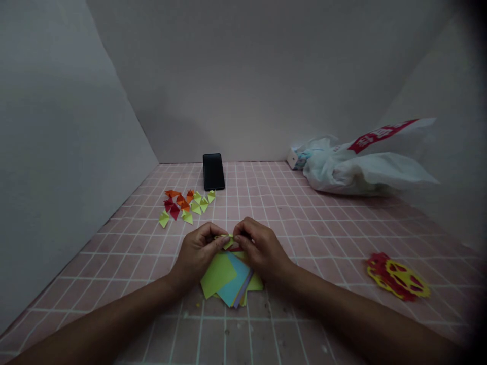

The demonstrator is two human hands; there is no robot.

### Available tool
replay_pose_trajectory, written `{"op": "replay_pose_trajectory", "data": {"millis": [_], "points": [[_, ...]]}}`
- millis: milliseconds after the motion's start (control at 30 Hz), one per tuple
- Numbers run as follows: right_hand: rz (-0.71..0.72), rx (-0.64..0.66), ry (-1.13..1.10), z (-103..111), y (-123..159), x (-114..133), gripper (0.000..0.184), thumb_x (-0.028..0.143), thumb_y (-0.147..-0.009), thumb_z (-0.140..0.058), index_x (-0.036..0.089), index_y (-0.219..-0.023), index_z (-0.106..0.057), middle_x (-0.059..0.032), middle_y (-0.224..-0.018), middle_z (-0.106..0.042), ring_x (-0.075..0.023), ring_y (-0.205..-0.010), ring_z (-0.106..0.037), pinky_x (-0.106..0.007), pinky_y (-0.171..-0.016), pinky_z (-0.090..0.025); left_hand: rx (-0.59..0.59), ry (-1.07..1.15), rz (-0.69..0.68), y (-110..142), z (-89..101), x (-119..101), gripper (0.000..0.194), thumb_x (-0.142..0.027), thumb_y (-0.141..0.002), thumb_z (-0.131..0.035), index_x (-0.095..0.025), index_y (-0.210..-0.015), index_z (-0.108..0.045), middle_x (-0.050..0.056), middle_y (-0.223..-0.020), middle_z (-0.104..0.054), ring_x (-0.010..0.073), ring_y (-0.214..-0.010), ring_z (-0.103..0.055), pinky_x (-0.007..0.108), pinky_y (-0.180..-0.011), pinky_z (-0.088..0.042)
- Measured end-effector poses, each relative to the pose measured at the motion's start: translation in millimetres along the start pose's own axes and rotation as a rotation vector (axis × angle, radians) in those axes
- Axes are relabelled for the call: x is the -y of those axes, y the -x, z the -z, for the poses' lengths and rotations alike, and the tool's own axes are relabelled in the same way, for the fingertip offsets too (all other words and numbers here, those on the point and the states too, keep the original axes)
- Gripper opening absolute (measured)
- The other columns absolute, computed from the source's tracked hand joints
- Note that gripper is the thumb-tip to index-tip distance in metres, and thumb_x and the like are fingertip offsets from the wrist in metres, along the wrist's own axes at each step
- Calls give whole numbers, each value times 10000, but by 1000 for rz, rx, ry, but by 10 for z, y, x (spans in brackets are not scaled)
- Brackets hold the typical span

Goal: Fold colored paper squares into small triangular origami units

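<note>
Between the fingertips of both hands is a small folded yellow paper piece (229, 242). My left hand (200, 253) pinches it from the left, thumb on top. My right hand (262, 248) is closed with thumb and forefinger pressed together at its right end. Just under the hands lies a fanned stack of coloured paper squares (222, 279), with yellow-green, light blue and purple sheets showing. My hands hide the upper part of the stack.
Several folded paper pieces (196, 207) in orange, red and yellow lie at the back left. Behind them is a black phone (213, 171). A white plastic bag (353, 172) rests back right by a small box (293, 158). Red and yellow cut-out shapes (397, 278) lie at right on the pink tiled surface (304, 233).
</note>
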State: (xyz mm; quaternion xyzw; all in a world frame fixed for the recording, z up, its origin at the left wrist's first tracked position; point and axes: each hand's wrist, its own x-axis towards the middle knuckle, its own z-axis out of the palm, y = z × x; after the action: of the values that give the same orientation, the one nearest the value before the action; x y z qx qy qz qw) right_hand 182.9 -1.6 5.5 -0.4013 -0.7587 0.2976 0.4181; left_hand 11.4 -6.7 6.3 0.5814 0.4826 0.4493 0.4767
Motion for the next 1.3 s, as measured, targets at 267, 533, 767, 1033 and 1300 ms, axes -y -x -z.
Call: {"op": "replay_pose_trajectory", "data": {"millis": [267,533,767,1033,1300], "points": [[128,-53,97,-1,17,-12,135,80,-856,-463,191,-780,-464,-28,-781,-513,-155,-725,-494,-277,-659,-384,30,-18,-206,-4,28,-27,75,-236,-791,-647,-170,-760,-631,35,-828,-665,157,-809,-621,279,-751,-486],[146,-47,84,-6,36,16,132,87,-870,-457,193,-791,-467,-28,-777,-517,-156,-722,-503,-276,-658,-398,-27,55,-239,-1,11,-44,102,-185,-742,-684,-166,-683,-604,33,-794,-642,153,-771,-622,275,-713,-492],[-45,-8,-73,-32,26,5,56,142,-859,-539,187,-828,-527,-7,-756,-567,-135,-680,-543,-259,-633,-423,-34,101,-221,2,10,-42,129,-197,-733,-694,-165,-685,-579,24,-793,-641,143,-761,-624,268,-708,-494],[21,-19,10,-4,11,13,157,128,-845,-535,184,-701,-505,-5,-698,-546,-130,-646,-514,-254,-599,-388,16,34,-83,-50,39,-29,223,-254,-732,-701,-181,-928,-623,14,-823,-630,141,-777,-602,257,-718,-476],[-215,95,-277,23,-33,18,130,199,-819,-549,183,-693,-521,19,-632,-522,-116,-589,-507,-242,-554,-402,99,-13,60,-73,84,-73,246,-369,-743,-668,-157,-635,-607,-13,-603,-552,97,-545,-468,206,-508,-363]]}}
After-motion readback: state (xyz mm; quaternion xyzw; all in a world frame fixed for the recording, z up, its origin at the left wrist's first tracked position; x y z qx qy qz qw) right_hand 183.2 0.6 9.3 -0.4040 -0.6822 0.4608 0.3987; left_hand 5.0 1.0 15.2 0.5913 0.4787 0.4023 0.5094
